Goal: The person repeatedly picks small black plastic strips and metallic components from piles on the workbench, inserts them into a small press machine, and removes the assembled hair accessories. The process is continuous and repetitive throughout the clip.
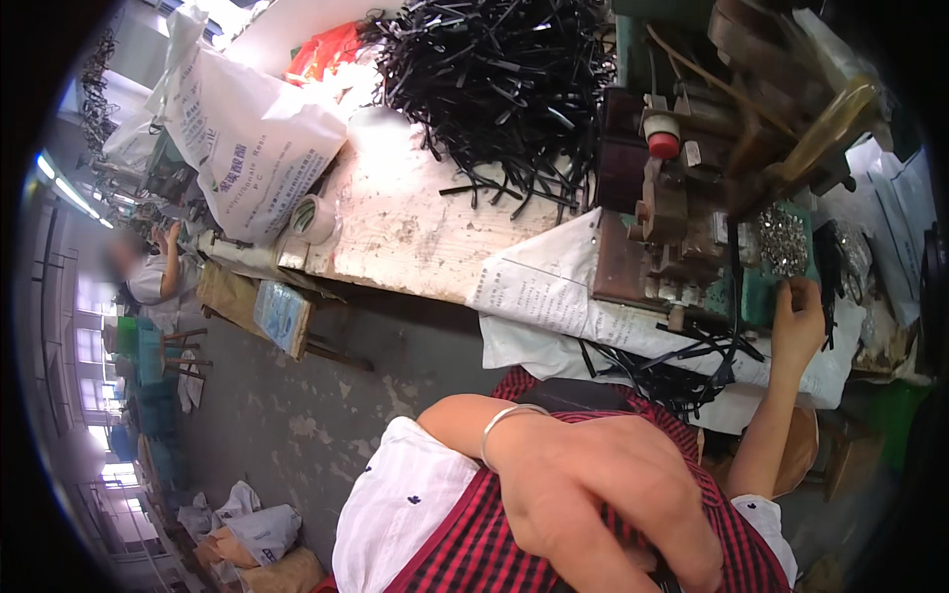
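My left hand (603,484), with a silver bangle on its wrist, is raised close in front of my chest. Its fingers curl down and together; what they hold, if anything, is hidden, though a dark bit shows at the lower edge. At the right, my right hand (799,321) reaches to a heap of small shiny metal parts (783,242) on a green surface. Its fingertips are pinched together at the near side of the heap, and I cannot see what is between them. Left of it stands a bench machine (667,222) with a red knob (662,145).
A large pile of black strips (499,84) covers the bench's far part. More black strips (682,381) lie along its front edge, by a printed paper sheet (539,272). A white sack (247,148) and a tape roll (312,219) stand left. Another person (158,272) works farther off.
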{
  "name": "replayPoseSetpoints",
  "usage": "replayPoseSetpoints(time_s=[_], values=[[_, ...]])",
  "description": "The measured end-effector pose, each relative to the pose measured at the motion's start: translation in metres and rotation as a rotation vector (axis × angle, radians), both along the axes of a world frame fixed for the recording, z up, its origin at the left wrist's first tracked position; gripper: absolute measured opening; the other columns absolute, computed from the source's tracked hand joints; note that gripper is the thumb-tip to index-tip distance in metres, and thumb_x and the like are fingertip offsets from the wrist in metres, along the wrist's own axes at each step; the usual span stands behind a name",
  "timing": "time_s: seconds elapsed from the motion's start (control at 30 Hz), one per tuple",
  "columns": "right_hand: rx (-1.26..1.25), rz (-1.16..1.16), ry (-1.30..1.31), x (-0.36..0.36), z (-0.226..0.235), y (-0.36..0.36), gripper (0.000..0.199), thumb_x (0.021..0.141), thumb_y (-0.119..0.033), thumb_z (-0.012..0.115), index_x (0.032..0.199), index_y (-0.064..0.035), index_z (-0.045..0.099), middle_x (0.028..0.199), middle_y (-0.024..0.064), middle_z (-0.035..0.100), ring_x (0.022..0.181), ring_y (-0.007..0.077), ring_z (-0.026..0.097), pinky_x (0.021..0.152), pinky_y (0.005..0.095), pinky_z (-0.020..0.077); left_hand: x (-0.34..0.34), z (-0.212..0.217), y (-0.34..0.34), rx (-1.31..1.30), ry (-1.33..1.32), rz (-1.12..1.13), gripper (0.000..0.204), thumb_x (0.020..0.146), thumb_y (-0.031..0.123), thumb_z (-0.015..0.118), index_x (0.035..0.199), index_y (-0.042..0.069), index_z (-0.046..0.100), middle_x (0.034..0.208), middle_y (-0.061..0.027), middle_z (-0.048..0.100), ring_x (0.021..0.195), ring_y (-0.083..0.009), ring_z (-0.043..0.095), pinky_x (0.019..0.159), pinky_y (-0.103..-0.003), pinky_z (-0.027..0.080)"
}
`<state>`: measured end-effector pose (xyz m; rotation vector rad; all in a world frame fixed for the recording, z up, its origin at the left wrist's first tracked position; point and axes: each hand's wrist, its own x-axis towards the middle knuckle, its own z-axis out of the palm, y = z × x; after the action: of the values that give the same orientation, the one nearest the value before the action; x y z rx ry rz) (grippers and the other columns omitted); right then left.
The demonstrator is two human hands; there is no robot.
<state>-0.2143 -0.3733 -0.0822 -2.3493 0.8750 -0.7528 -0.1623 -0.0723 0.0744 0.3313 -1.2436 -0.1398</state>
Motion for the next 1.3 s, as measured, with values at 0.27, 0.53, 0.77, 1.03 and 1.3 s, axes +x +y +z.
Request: replayPoseSetpoints(time_s=[0.27, 0.53, 0.77, 1.03, 1.3], values=[[0.199, 0.086, -0.280, -0.012, -0.023, -0.006, 0.018, 0.096, -0.005, 0.068, 0.113, -0.0039, 0.073, 0.094, 0.0037, 0.070, 0.089, 0.0125, 0.064, 0.089, 0.0270, 0.0483, 0.051, -0.044, 0.029, 0.439, -0.099, 0.594, 0.015, 0.099, 0.010, 0.058, 0.101, 0.000, 0.070, 0.098, -0.0178, 0.071, 0.079, -0.0236, 0.068, 0.067, -0.033, 0.054], [0.185, 0.205, -0.365, 0.029, 0.031, 0.023, 0.017, 0.096, -0.005, 0.067, 0.111, -0.0040, 0.075, 0.106, 0.0054, 0.075, 0.101, 0.0149, 0.067, 0.093, 0.0283, 0.0497, 0.174, -0.187, 0.008, 1.223, 0.389, 0.887, 0.033, 0.086, 0.015, 0.082, 0.113, -0.001, 0.072, 0.093, -0.0078, 0.076, 0.083, -0.0167, 0.071, 0.079, -0.030, 0.055], [0.217, 0.117, -0.359, 0.014, 0.021, 0.016, 0.017, 0.097, -0.005, 0.066, 0.111, -0.0016, 0.075, 0.108, 0.0067, 0.074, 0.104, 0.0161, 0.067, 0.096, 0.0294, 0.0489, 0.166, -0.184, 0.002, 1.083, 0.206, 1.319, 0.021, 0.091, 0.010, 0.078, 0.110, 0.003, 0.073, 0.099, -0.0045, 0.073, 0.084, -0.0103, 0.067, 0.071, -0.025, 0.052], [0.122, 0.321, -0.373, -0.002, 0.051, 0.034, 0.013, 0.095, -0.001, 0.065, 0.104, 0.0006, 0.074, 0.108, 0.0073, 0.073, 0.102, 0.0190, 0.066, 0.095, 0.0304, 0.0486, 0.233, -0.185, 0.148, 1.521, -0.747, 1.787, 0.013, 0.078, 0.003, 0.067, 0.090, 0.007, 0.072, 0.093, -0.0090, 0.065, 0.090, -0.0329, 0.065, 0.078, -0.043, 0.054], [0.280, 0.377, -0.618, 0.074, 0.071, 0.067, 0.029, 0.087, 0.000, 0.073, 0.115, -0.0020, 0.065, 0.100, 0.0071, 0.072, 0.096, 0.0164, 0.069, 0.088, 0.0286, 0.0516, 0.237, -0.175, 0.131, 1.571, -0.721, 1.534, 0.014, 0.076, 0.004, 0.068, 0.090, 0.008, 0.069, 0.092, -0.0107, 0.067, 0.090, -0.0345, 0.066, 0.074, -0.046, 0.054]])
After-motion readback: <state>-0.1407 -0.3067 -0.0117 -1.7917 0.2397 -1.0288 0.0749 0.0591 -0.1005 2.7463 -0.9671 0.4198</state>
